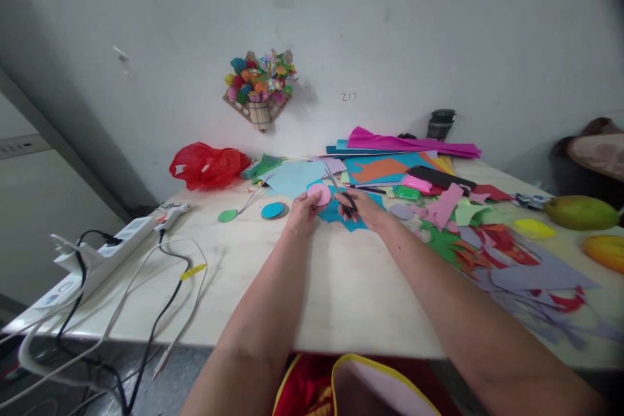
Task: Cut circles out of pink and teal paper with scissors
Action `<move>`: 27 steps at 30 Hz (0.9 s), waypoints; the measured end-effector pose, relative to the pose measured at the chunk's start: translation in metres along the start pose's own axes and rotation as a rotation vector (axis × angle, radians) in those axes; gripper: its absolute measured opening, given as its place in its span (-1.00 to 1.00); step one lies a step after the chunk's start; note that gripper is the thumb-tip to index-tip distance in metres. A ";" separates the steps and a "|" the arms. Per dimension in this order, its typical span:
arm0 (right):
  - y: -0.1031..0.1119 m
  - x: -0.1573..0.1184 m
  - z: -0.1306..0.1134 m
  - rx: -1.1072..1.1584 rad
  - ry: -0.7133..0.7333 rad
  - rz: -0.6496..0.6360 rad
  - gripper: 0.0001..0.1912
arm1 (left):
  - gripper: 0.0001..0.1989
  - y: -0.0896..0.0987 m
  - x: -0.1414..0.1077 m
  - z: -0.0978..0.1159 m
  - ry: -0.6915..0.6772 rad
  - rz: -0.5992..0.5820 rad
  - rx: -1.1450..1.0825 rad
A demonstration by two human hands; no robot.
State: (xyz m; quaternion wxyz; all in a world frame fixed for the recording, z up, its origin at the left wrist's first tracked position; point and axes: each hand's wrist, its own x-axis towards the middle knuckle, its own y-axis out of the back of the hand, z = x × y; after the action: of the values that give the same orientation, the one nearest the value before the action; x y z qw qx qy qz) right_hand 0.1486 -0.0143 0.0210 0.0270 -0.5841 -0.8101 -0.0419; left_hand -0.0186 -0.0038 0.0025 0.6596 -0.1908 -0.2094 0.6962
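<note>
A round pink paper piece is pinched in my left hand, with a blue paper edge showing behind its top. My right hand is closed round the black handles of a pair of scissors. The metal blades point up and away, just right of the pink circle. Blue paper with a jagged edge lies on the table beneath both hands. To the left, a blue disc and a green disc rest on the table. A pale purple disc is right of my right hand.
A white power strip and cables lie at the left. Behind are a red plastic bag and coloured sheets. Paper scraps and a green mango-like fruit are at the right. A flower basket hangs on the wall.
</note>
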 end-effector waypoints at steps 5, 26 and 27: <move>0.007 0.001 0.005 -0.056 -0.005 -0.105 -0.64 | -0.82 0.001 0.000 0.003 -0.029 0.016 -0.050; -0.001 0.002 0.007 -0.095 -0.036 -0.093 -0.66 | -0.88 -0.003 -0.001 0.003 0.024 0.070 -0.087; -0.001 0.002 0.008 -0.096 -0.034 -0.092 -0.66 | -0.89 -0.003 -0.001 0.003 0.024 0.066 -0.092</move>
State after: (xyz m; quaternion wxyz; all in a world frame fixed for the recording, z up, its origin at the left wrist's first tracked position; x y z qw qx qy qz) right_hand 0.1471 -0.0120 0.0136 -0.0167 -0.5475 -0.8335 -0.0721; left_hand -0.0174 -0.0051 0.0065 0.6291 -0.2361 -0.2268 0.7050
